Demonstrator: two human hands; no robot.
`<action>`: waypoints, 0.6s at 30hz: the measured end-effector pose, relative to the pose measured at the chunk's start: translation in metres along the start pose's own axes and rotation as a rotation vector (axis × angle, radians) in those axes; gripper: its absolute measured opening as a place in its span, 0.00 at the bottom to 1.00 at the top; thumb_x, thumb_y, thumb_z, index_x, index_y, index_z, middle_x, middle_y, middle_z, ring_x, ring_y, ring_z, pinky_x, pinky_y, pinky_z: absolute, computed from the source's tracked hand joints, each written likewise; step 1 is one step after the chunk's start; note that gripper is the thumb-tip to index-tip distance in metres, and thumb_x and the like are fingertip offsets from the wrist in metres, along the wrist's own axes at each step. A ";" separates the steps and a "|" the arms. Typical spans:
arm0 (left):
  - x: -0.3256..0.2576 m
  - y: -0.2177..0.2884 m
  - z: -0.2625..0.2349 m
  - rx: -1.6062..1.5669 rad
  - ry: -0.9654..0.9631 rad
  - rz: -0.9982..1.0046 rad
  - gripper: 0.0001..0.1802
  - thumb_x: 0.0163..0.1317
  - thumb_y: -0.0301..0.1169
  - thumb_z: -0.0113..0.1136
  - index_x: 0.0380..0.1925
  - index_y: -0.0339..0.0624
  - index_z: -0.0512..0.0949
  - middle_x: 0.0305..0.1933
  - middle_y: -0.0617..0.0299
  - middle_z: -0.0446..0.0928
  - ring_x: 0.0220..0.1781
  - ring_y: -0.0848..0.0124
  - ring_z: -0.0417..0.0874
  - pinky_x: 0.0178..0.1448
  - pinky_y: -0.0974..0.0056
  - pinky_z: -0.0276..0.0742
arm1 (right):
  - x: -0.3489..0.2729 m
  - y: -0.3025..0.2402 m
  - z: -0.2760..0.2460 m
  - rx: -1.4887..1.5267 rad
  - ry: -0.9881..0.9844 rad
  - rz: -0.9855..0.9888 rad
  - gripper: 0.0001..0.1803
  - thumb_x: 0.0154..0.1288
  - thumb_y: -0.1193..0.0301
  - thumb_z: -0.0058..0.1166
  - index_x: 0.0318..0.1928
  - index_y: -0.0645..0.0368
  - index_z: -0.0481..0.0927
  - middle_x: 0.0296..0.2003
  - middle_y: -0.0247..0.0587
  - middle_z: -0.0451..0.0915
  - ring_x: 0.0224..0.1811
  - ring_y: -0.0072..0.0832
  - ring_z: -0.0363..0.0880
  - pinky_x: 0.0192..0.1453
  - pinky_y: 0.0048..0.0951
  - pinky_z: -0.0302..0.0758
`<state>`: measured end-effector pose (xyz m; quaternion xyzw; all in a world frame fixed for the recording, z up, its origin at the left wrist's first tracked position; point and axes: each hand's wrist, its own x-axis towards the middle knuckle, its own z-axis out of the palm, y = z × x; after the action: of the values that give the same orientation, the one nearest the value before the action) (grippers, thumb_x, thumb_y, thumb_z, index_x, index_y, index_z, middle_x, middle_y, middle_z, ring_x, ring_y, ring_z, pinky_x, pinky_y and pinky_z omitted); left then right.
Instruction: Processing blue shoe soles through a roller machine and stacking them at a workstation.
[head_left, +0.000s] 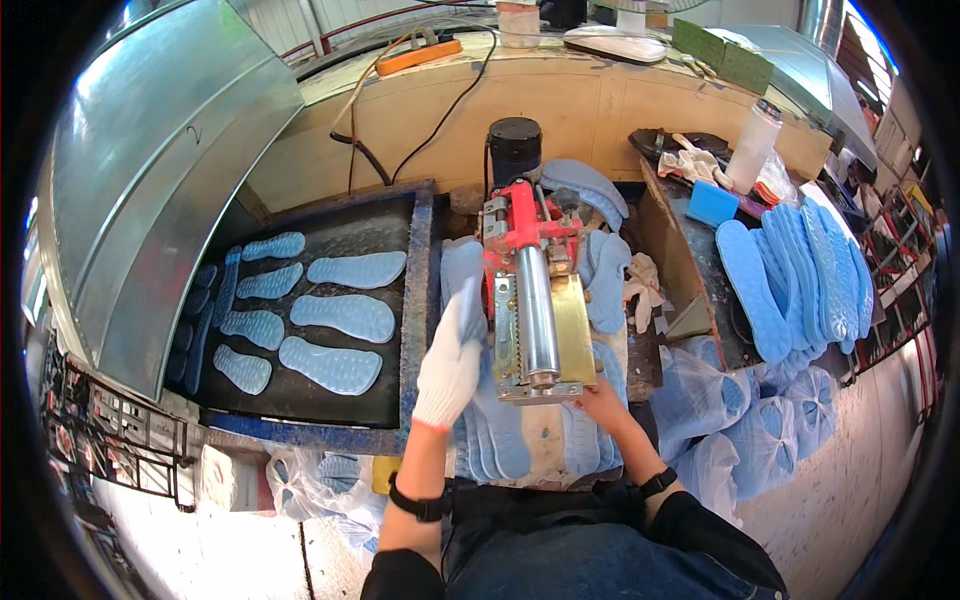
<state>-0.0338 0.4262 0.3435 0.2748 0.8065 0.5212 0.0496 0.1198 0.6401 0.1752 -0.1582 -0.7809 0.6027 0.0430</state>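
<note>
My left hand point(450, 368), in a white glove, holds a light blue shoe insole point(467, 308) by the left side of a small red roller machine point(530, 300). My bare right hand point(603, 407) rests at the machine's front right corner, on a stack of blue insoles point(505, 445) lying below the steel roller point(537, 315). Whether its fingers grip an insole is hidden.
A dark conveyor belt point(385, 395) at left carries several blue insoles point(345, 315) under a metal hood point(170, 170). At right, more insoles point(800, 275) fan across a bench, with bagged insoles point(720, 400) below. A white bottle point(750, 148) and orange power strip point(418, 57) stand behind.
</note>
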 end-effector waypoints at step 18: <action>-0.030 0.021 -0.046 -0.263 -0.414 0.002 0.34 0.50 0.16 0.46 0.63 0.36 0.67 0.57 0.57 0.77 0.57 0.67 0.79 0.61 0.63 0.72 | -0.001 -0.014 -0.002 0.352 0.001 0.124 0.07 0.72 0.72 0.46 0.42 0.61 0.75 0.32 0.33 0.77 0.31 0.20 0.77 0.33 0.22 0.73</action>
<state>-0.0171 0.3804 0.3760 0.3676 0.7042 0.5541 0.2487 0.1185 0.6390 0.1892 -0.1965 -0.6519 0.7316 0.0333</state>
